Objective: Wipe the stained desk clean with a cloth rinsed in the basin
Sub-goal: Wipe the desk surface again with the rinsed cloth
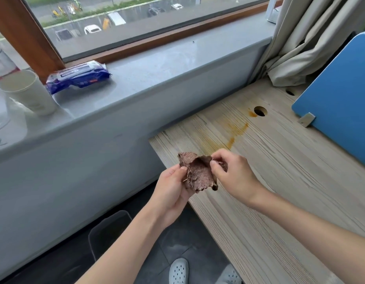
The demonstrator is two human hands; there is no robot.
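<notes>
On my feed, left hand [171, 187] and right hand [232, 173] pinch the brown cloth [198, 173], long axis near vertical, over the desk [280, 181] edge.

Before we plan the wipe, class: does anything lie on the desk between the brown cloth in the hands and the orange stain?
Nothing visible does. The left hand and right hand hold the cloth just short of the stain; only bare desk lies between them.
</notes>
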